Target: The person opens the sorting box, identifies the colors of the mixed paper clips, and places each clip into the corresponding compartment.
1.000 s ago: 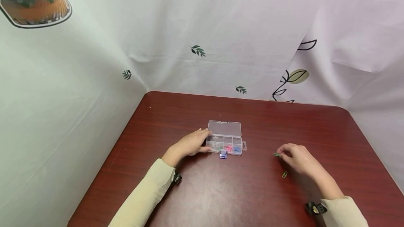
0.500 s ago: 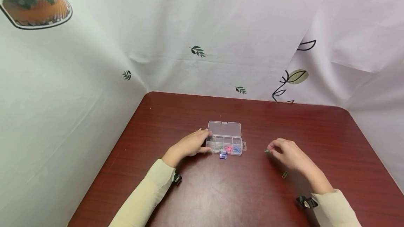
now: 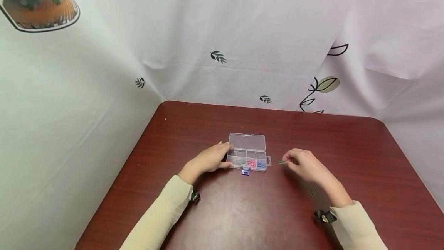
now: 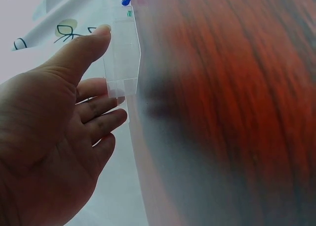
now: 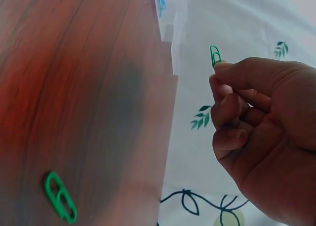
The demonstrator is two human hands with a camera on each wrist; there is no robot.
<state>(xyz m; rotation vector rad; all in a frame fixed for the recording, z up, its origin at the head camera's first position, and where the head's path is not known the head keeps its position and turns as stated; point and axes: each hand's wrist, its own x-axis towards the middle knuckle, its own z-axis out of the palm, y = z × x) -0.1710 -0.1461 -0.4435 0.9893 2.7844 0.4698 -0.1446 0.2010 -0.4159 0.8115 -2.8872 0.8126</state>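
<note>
A clear plastic compartment box (image 3: 237, 166) lies on the table with its lid (image 3: 247, 142) swung back. My left hand (image 3: 209, 158) rests at its left end, fingers extended and thumb at the near corner. Pink clips (image 3: 251, 164) and blue clips (image 3: 260, 164) fill two front compartments, with a bit of green beside them. My right hand (image 3: 305, 165) pinches a green paper clip (image 5: 215, 54) between thumb and forefinger, just right of the box. Another green paper clip (image 5: 60, 197) lies on the table below the right forearm.
The dark red wooden table (image 3: 243, 211) runs back to a white cloth wall (image 3: 263, 49) printed with leaves. A blue latch (image 3: 245, 171) hangs off the box's front, and a hanging tab (image 3: 268, 161) sticks out at its right end.
My right hand has moved left, carrying the green paper clip closer to the box. The left hand, the box and the loose clip have stayed in place.
</note>
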